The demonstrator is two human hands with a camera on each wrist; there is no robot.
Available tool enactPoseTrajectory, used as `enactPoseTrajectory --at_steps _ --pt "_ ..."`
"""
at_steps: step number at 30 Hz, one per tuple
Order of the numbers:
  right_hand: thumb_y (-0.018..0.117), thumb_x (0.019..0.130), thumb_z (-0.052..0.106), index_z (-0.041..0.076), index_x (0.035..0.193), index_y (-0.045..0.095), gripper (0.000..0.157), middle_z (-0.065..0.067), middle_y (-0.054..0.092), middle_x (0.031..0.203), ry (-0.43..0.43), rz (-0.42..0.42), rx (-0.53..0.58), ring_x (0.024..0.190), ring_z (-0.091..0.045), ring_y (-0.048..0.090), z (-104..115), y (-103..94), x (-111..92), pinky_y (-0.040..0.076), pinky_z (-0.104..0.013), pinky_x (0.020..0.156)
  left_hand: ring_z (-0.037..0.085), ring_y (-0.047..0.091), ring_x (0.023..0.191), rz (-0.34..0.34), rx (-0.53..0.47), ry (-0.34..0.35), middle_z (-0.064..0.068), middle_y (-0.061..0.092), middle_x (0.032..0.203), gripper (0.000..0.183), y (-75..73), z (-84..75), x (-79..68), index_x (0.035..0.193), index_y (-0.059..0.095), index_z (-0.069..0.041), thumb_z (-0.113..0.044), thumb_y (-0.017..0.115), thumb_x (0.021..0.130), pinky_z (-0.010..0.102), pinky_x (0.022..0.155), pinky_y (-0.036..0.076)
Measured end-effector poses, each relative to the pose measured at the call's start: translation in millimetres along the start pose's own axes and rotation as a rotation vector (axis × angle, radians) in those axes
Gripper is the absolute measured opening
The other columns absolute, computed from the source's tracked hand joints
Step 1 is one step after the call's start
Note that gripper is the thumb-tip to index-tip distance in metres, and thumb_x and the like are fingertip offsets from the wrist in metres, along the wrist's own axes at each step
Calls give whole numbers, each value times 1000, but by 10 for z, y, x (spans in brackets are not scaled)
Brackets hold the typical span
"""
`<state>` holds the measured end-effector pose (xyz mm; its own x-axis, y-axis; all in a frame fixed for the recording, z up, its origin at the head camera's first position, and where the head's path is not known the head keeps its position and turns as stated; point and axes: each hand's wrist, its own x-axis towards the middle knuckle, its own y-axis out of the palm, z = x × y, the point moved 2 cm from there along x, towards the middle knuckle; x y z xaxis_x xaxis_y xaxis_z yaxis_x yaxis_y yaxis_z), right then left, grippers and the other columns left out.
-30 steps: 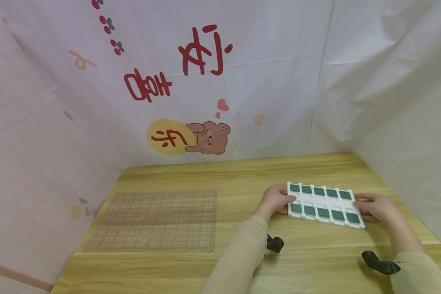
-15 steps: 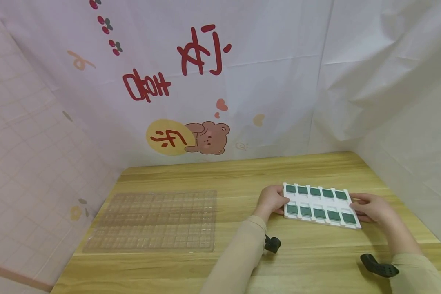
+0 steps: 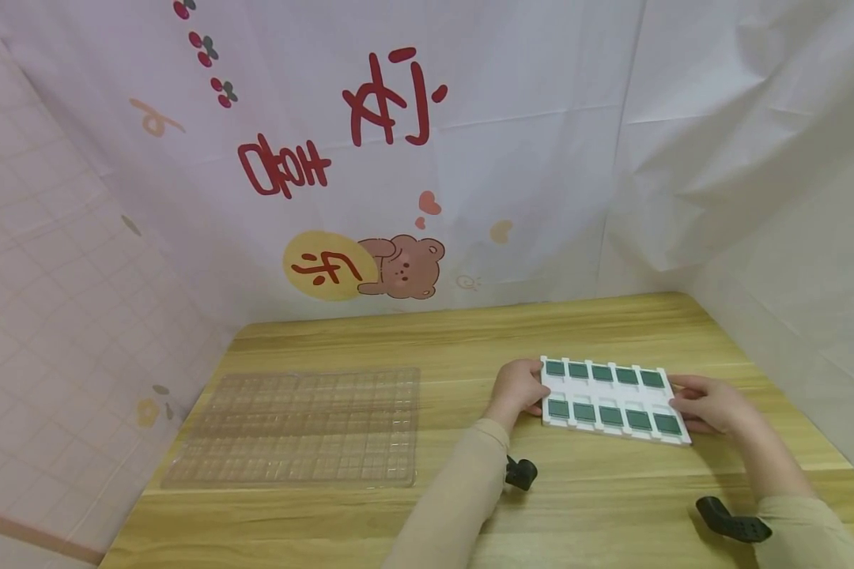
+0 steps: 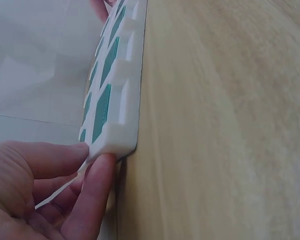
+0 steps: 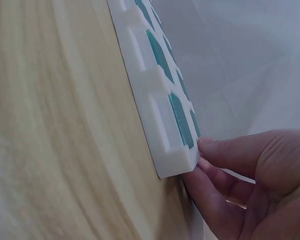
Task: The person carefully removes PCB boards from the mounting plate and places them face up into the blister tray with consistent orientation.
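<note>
A white tray with two rows of green rectangular pieces is at the right part of the table. My left hand pinches its left end; in the left wrist view the thumb lies at the upper edge and a finger is below the corner. My right hand pinches the opposite end, with the thumb at the edge and fingers underneath. The tray is low over the wood, roughly level; whether it touches the table cannot be told.
On the left half of the wooden table lies a clear plastic tray divided into a grid of small compartments. White printed cloth stands behind and at both sides. Black wrist mounts hang beneath the forearms.
Both hands have shifted the white tray a little to the left and slightly towards the front. The clear tray has stayed in place.
</note>
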<state>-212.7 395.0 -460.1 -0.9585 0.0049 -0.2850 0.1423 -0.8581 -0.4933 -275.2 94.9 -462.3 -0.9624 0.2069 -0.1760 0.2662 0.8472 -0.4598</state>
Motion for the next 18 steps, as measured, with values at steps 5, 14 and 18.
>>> enactPoseTrajectory --at_steps 5,14,18 --pt "59 96 1 -19 144 21 64 -28 54 111 -26 -4 -14 80 -10 59 10 47 -5 58 -31 69 12 56 56 15 -48 20 1 52 77 51 -54 49 -19 128 65 -4 9 73 80 29 52 56" --pt "63 95 4 -17 143 29 62 -25 57 107 -76 -38 -102 80 -13 56 75 144 -4 57 -29 65 13 60 64 33 -139 30 3 55 82 55 -164 147 -62 132 62 -2 12 73 79 30 54 57" --pt "63 95 5 -17 143 31 61 -23 58 105 -87 -47 -110 79 -14 56 114 198 -10 56 -28 63 13 60 63 31 -129 33 4 57 84 55 -216 183 -79 132 62 -2 12 73 79 28 52 56"
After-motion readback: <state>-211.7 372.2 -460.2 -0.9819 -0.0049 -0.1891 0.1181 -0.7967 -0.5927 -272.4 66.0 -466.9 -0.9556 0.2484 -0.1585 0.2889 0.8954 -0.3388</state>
